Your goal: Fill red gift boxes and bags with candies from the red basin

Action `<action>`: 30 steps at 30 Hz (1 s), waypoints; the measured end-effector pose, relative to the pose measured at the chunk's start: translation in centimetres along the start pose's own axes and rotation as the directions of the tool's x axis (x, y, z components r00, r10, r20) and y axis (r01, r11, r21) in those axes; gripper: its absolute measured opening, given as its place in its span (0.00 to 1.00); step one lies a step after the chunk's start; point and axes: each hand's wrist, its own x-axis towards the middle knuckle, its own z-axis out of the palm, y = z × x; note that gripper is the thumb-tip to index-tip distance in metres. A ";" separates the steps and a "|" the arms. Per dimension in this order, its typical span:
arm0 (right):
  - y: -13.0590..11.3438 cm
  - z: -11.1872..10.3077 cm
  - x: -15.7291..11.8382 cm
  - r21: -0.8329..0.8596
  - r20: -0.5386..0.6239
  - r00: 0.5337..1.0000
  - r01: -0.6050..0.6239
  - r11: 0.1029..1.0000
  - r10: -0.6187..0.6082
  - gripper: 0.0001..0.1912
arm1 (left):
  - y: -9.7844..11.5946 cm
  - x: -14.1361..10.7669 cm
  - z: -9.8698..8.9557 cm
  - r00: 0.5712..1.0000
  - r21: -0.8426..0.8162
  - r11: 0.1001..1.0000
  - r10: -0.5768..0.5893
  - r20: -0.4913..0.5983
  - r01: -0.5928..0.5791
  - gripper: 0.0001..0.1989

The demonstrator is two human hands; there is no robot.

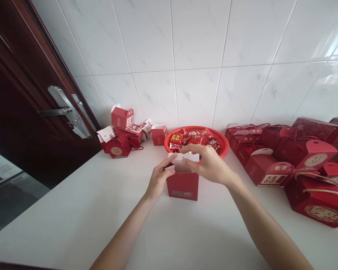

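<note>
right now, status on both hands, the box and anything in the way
Left hand at upper left edge of red box, right hand over its opening. Box upright on table, top open. Closest neighbour: basket of wrapped packets, just behind.

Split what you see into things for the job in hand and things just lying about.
Job in hand, seemingly:
- open red box, between left hand and right hand
- wrapped packets in red basket

Lying about, untouched:
- left-side boxes
- right-side boxes
</note>
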 end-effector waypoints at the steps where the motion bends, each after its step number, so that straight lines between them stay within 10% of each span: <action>1: 0.0 -0.3 0.0 -0.005 -0.044 0.999 -0.002 1.000 0.002 0.10 | 0.0 0.0 0.0 1.000 0.007 1.000 -0.007 -0.002 0.007 0.30; 9: 1.3 -2.5 0.0 0.022 -0.243 0.969 -0.042 0.999 0.046 0.10 | -1.2 0.6 -0.2 0.988 0.188 0.977 0.119 -0.099 -0.099 0.29; 19: 4.9 0.8 -3.3 0.150 0.023 0.983 -0.185 0.971 0.184 0.27 | -2.1 0.0 -0.5 0.908 0.335 0.897 0.367 -0.201 -0.288 0.32; 22: 5.5 1.6 -4.7 0.208 0.013 0.987 -0.157 0.965 0.158 0.14 | -2.0 -0.4 -0.1 0.918 0.321 0.898 0.363 -0.158 -0.299 0.27; 30: 6.2 2.8 -5.9 0.303 -0.171 0.965 -0.143 0.942 0.201 0.19 | -1.7 -0.4 0.1 0.964 0.200 0.943 0.260 0.060 -0.267 0.18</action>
